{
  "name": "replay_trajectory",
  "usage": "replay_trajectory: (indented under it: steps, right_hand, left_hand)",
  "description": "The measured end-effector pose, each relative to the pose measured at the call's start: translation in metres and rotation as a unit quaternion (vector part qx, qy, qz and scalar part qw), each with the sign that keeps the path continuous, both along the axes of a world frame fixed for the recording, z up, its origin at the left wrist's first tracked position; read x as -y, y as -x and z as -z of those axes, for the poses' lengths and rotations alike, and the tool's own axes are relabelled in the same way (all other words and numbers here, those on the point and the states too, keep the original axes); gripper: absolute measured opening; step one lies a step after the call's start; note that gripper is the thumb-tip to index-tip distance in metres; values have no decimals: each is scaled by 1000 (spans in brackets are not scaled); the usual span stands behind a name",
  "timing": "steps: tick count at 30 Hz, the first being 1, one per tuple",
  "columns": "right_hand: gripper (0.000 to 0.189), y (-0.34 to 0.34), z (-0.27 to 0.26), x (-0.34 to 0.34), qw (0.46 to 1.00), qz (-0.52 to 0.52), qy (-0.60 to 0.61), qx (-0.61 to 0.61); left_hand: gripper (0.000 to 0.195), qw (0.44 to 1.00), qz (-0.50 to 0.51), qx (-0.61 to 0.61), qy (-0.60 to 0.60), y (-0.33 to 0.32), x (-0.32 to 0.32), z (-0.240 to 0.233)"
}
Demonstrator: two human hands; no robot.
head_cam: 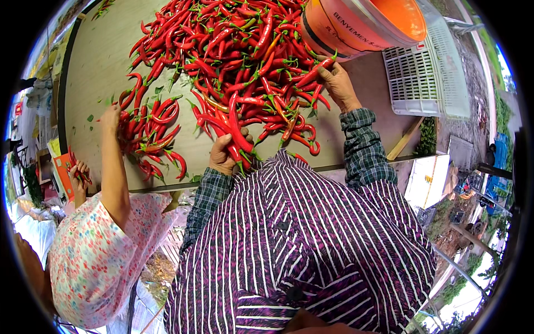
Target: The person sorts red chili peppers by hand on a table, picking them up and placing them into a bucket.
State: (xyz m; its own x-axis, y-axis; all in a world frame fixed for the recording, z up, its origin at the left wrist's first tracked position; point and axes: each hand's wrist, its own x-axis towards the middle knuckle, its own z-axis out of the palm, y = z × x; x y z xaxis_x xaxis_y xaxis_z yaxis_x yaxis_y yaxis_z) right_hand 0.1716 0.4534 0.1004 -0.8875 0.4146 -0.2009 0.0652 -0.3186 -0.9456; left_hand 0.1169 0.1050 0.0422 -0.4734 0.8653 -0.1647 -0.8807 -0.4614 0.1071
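Observation:
A large heap of red chili peppers with green stems (pixel 233 50) lies on a wide table (pixel 83 75). My left hand (pixel 224 153) grips a bunch of long red chili peppers (pixel 233 129) near the table's front edge, stems towards me. At the heap's right side, my right hand (pixel 338 87) has a single red chili pepper (pixel 316 72) between thumb and fingers, below an orange plastic bucket (pixel 346 33). The bucket leans at the back right, beside the heap. A smaller pile of red chili peppers (pixel 152 125) lies left of my left hand.
A co-worker in a flowered top (pixel 96 259) stands at my left, one hand (pixel 112 117) at the smaller pile, the other (pixel 79 172) holding peppers. A white plastic crate (pixel 417 83) stands at the right, with a wooden strip (pixel 405 139) near the table's right edge.

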Motion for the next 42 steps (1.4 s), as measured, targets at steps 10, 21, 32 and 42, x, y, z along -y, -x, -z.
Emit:
replay_trajectory:
  steps: [10, 21, 32, 42]
  right_hand:
    - [24, -4, -15, 144, 872, -3, -441, -210]
    - [35, -2, -8, 184, 818, -218, -442, -297]
    - [16, -1, -25, 103, 960, 86, -266, -27]
    - [29, 102, -36, 48, 884, 6, -466, -16]
  left_hand:
    - [56, 999, 11, 27, 27, 1, -10, -3]
    - [51, 994, 10, 104, 22, 1, 5, 29]
    - [84, 998, 58, -32, 8, -6, -6, -16]
    - [66, 997, 31, -45, 56, -8, 3, 1]
